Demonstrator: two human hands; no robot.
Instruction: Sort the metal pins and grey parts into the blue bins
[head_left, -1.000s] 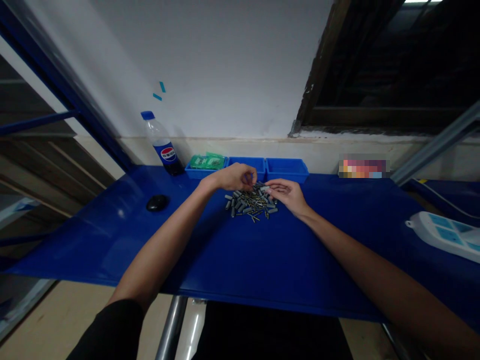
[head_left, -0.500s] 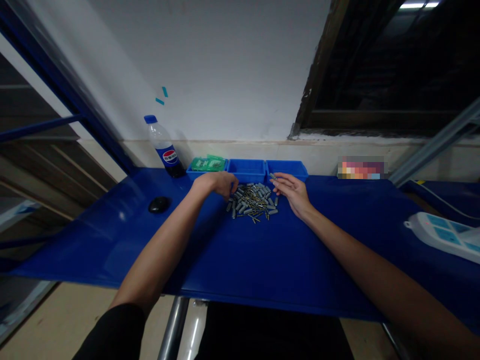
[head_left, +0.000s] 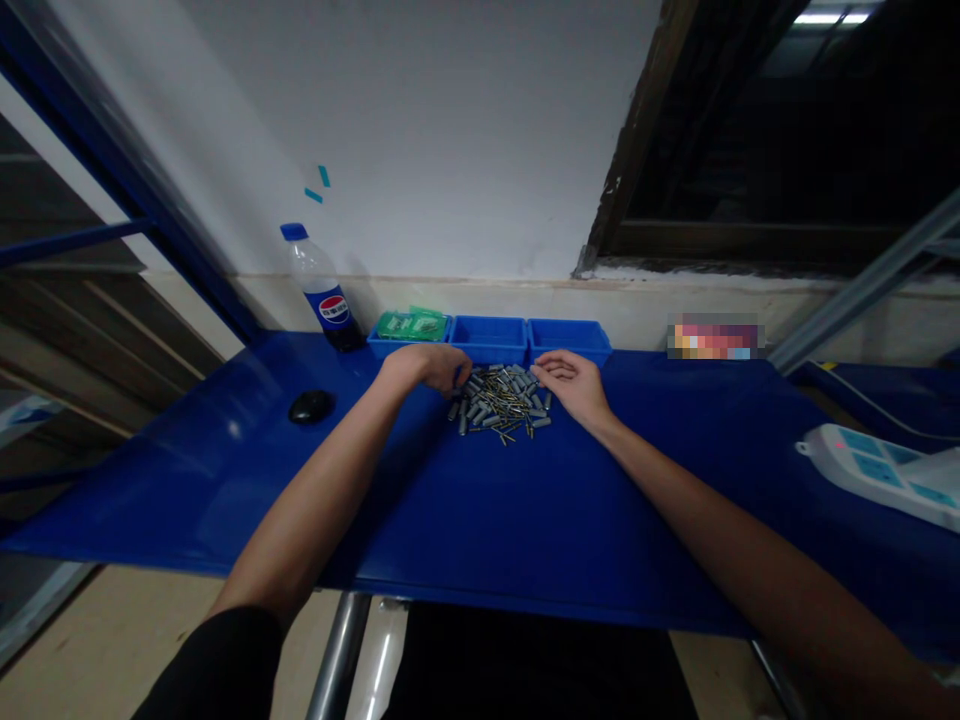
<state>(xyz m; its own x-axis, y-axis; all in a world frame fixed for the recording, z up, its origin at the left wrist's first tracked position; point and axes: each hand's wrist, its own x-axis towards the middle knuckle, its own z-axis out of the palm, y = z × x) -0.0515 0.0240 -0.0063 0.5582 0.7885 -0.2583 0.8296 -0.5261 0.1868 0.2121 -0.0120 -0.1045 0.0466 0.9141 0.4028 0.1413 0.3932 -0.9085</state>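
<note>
A heap of small grey metal cylinders and thin pins (head_left: 500,402) lies on the blue table (head_left: 480,510) in front of three blue bins. My left hand (head_left: 427,366) rests at the heap's left edge with its fingers curled in a pinch; what they hold is too small to make out. My right hand (head_left: 571,382) sits at the heap's right edge, palm partly up, fingers loosely bent and apart, with nothing visible in it.
Three blue bins stand at the back: the left bin (head_left: 409,330) holds green packets, and the middle bin (head_left: 490,338) and the right bin (head_left: 568,337) stand beside it. A cola bottle (head_left: 321,290), a black mouse (head_left: 310,405) and a white power strip (head_left: 881,473) are around.
My left hand drew back from over the heap to its left edge. My right hand lifted toward the right bin, then came back down beside the heap.
</note>
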